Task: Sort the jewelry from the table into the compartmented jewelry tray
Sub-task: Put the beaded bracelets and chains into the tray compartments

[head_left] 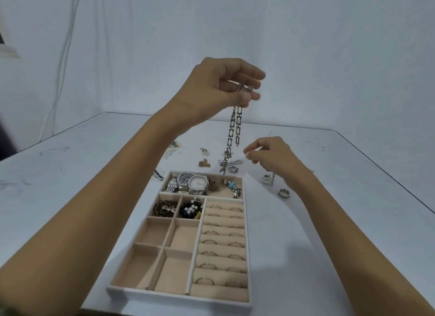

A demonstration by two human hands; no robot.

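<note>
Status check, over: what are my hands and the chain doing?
Left grip pinches link chain, hanging above tray's far edge. Right grip loosely curled, holding nothing. Loose rings on table right of tray.

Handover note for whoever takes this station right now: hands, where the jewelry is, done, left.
Left hand: raised, pinching the silver rectangular-link chain, which dangles free below it.
Right hand: low over the white table, fingers loosely curled, nothing visible in it.
Done, in the beige compartmented tray with white rim: two silver watches and a blue-beaded bracelet in the far compartment, dark beaded pieces in two small compartments, thin rings on the ring rolls.
To do: place the chain; then silver rings right of the tray, gold-coloured pieces and other small items beyond it.
</note>
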